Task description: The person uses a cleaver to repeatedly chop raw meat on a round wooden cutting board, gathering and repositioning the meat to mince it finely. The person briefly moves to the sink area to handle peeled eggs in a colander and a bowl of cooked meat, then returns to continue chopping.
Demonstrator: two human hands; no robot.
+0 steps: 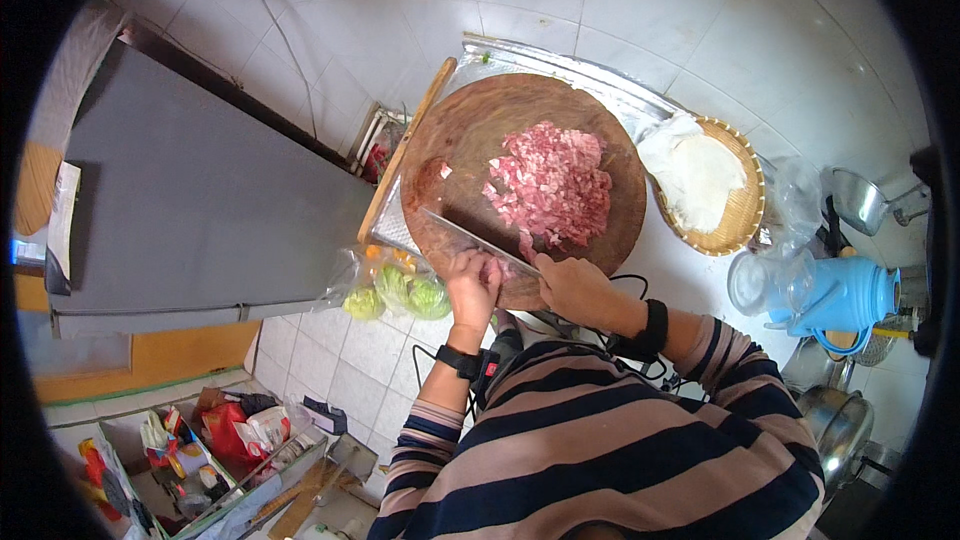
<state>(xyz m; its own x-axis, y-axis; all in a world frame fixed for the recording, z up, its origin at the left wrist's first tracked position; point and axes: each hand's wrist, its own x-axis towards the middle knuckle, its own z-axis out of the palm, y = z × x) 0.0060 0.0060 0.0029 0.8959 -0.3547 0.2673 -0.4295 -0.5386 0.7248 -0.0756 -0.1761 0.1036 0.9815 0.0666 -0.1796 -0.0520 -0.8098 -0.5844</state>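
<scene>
My right hand (574, 285) grips the handle of a kitchen knife (480, 238), whose blade slants up to the left across the lower part of a round wooden chopping board (457, 127). On the near side of the blade, my left hand (472, 285) presses on a piece of raw meat (495, 271). Its fingers are bent close to the blade and partly cover the meat. Beyond the knife, a heap of chopped raw meat (555, 184) lies on the right half of the board. One small scrap (445, 170) sits apart at the left.
A woven bamboo basket (754, 195) with a white cloth (701, 172) stands right of the board. Farther right is a blue thermos jug (832, 292). Bagged green vegetables (409, 291) lie at the left, beside a grey-topped cabinet (217, 202). Tiled wall (637, 7) rises behind.
</scene>
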